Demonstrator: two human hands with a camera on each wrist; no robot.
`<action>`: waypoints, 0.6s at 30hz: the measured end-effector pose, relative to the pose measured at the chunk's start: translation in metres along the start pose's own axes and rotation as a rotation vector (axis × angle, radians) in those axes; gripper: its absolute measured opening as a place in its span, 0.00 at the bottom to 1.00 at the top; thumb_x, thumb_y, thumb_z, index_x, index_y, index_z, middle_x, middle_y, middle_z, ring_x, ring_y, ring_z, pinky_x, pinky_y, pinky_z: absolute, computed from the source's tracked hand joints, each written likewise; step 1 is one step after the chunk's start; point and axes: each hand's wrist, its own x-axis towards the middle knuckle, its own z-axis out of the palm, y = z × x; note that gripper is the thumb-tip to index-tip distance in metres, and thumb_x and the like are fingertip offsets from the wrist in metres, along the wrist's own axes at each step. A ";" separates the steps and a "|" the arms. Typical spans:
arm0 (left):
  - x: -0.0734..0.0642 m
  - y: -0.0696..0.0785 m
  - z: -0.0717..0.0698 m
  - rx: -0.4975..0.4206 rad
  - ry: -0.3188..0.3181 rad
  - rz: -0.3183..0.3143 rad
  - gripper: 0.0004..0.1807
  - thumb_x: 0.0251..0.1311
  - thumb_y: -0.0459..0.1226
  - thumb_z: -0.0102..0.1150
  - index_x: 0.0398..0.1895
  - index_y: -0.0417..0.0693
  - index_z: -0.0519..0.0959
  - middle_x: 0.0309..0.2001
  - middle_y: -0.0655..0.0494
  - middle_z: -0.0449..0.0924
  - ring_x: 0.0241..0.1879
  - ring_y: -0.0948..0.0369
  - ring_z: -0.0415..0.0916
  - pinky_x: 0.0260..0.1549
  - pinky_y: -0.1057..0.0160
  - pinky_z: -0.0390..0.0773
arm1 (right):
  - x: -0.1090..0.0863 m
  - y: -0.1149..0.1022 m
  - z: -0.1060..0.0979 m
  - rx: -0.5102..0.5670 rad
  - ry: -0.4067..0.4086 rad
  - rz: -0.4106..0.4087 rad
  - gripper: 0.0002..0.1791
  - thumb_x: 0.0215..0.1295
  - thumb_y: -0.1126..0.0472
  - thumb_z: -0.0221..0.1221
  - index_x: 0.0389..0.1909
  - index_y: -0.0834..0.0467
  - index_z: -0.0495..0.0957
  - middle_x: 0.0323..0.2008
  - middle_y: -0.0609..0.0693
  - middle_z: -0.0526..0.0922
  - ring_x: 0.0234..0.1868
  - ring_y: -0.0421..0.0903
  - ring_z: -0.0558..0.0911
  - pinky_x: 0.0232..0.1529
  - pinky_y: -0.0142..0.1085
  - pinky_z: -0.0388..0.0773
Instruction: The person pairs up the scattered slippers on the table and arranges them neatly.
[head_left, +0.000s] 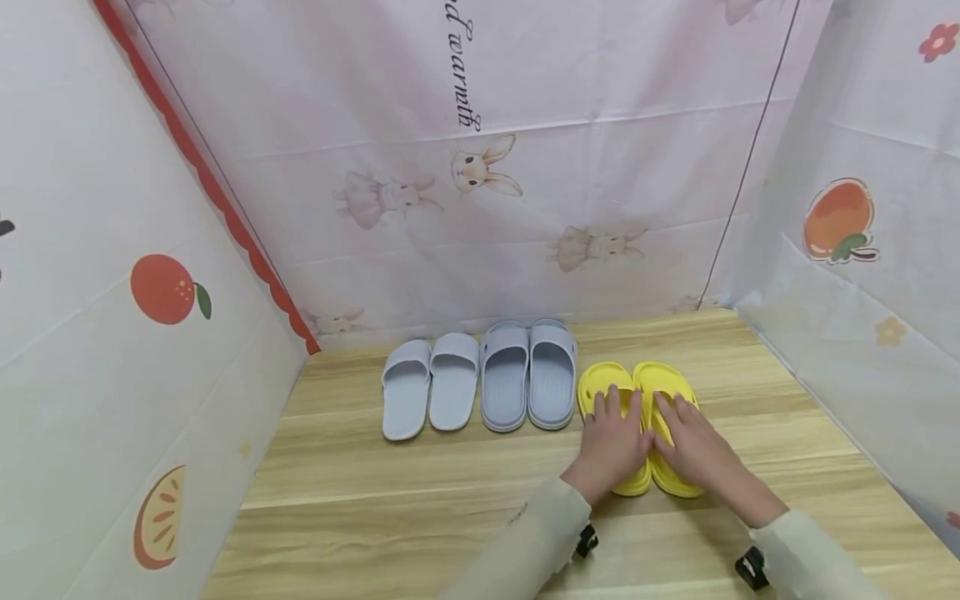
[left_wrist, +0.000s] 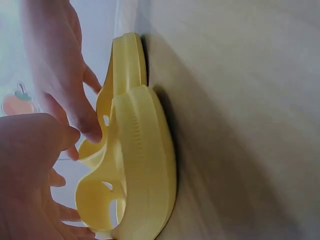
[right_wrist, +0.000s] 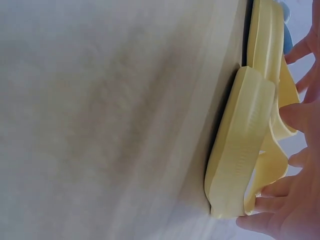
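Note:
Two yellow slippers, a left one [head_left: 602, 377] and a right one [head_left: 666, 377], sit side by side on the wooden board with their toes toward the back wall. My left hand [head_left: 615, 442] is over the left slipper, its fingers spread and reaching to the strap. Over the right slipper lies my right hand [head_left: 696, 443], fingers extended and thumb near its inner edge. Both wrist views show the slippers' soles [left_wrist: 147, 150] [right_wrist: 240, 150] flat on the surface. Neither hand is seen curled round a slipper.
Left of the yellow pair stand grey-blue slippers [head_left: 504, 392], then white slippers [head_left: 406, 404], all in a row along the back. A printed cloth wall [head_left: 600, 183] rises behind the wooden board [head_left: 375, 500]. Printed side walls [head_left: 847, 333] flank it.

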 end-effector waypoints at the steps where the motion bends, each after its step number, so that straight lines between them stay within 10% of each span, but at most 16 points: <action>1: 0.002 0.000 0.000 0.003 0.000 -0.002 0.35 0.73 0.59 0.45 0.79 0.63 0.55 0.75 0.47 0.56 0.72 0.48 0.60 0.56 0.52 0.78 | 0.002 0.001 -0.001 0.003 -0.006 0.005 0.38 0.73 0.54 0.56 0.75 0.70 0.55 0.70 0.80 0.58 0.69 0.78 0.61 0.63 0.70 0.63; 18: 0.026 0.005 -0.009 0.006 -0.065 -0.089 0.35 0.71 0.52 0.51 0.78 0.54 0.59 0.73 0.49 0.58 0.72 0.50 0.59 0.53 0.54 0.80 | 0.026 0.008 -0.005 0.011 -0.012 0.025 0.35 0.71 0.60 0.55 0.73 0.72 0.58 0.69 0.79 0.61 0.69 0.76 0.63 0.66 0.67 0.62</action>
